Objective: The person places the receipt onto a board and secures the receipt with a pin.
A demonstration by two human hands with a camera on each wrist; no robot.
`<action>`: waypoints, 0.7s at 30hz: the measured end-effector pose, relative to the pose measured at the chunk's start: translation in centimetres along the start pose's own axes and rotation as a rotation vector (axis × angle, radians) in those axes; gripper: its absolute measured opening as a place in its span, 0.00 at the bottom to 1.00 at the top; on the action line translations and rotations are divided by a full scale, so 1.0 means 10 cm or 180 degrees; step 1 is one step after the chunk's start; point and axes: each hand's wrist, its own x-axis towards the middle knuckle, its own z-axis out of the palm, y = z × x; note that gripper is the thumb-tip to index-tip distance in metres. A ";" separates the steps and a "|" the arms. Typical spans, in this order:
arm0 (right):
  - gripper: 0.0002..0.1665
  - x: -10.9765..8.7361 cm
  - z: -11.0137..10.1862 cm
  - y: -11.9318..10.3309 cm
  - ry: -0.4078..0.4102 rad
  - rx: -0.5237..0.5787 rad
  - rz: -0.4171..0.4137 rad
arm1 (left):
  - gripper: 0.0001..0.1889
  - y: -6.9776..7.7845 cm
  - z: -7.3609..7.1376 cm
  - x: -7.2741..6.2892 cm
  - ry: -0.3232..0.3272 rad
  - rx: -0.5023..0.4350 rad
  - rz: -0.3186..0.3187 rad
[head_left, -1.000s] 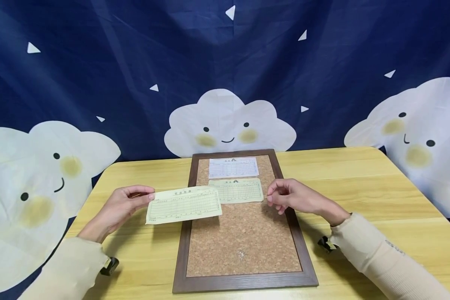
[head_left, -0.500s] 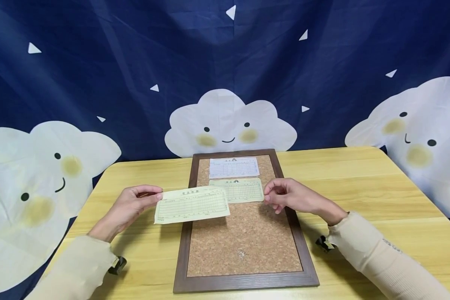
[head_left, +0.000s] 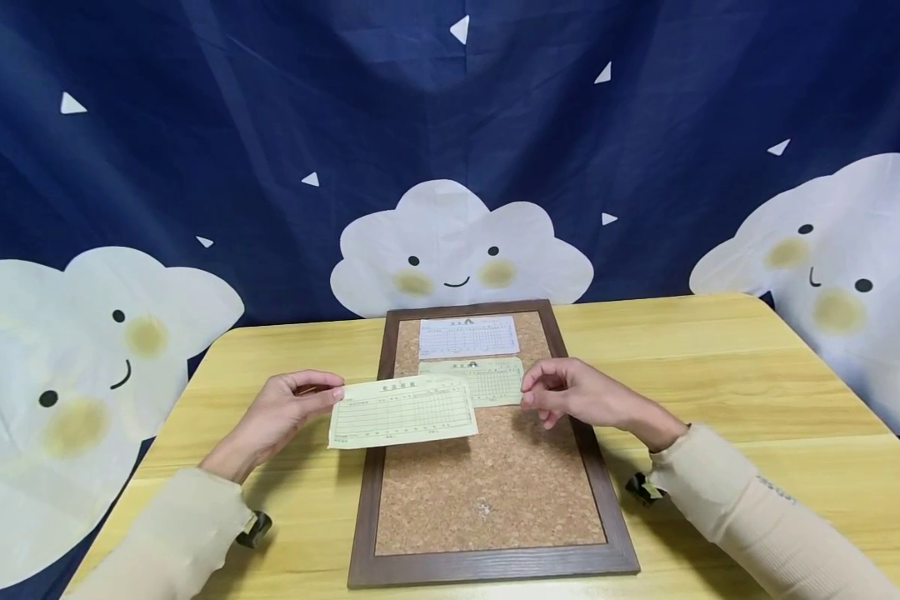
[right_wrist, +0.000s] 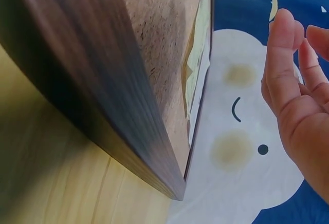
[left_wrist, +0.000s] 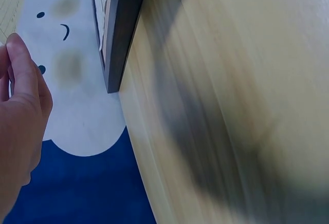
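My left hand [head_left: 273, 417] pinches the left edge of a pale yellow receipt form [head_left: 401, 412], which hangs tilted above the corkboard [head_left: 487, 492] and its left frame. Part of this form [left_wrist: 11, 3] enters the left wrist view by my fingertips. A second yellow form [head_left: 498, 385] lies on the board, partly covered by the held one. Farther up lies a white form [head_left: 468, 337]. A small pin-like spot marks the top of each. Near the second form's right edge, my right hand [head_left: 588, 393] has thumb and index finger close together; whether anything is between them is hidden.
The corkboard's dark wooden frame [head_left: 495, 565] lies on a light wood table [head_left: 720, 375]. Behind the table hangs a navy cloth [head_left: 390, 100] with smiling clouds. Small dark devices [head_left: 255, 529] sit at the sleeve cuffs.
My left hand has carried the yellow form to the right, over more of the corkboard and the second form. My right hand has shifted slightly left.
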 end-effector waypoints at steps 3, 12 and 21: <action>0.08 0.01 0.01 0.00 -0.0015 0.0025 -0.0029 | 0.10 -0.01 0.02 0.02 0.0001 0.0021 0.0017; 0.10 0.05 0.06 0.00 -0.0023 0.0002 -0.0118 | 0.13 -0.05 0.14 0.06 -0.0037 0.0102 0.0103; 0.13 0.08 0.10 0.00 -0.0005 -0.0027 -0.0161 | 0.13 -0.04 0.31 0.10 -0.0127 0.0069 0.0156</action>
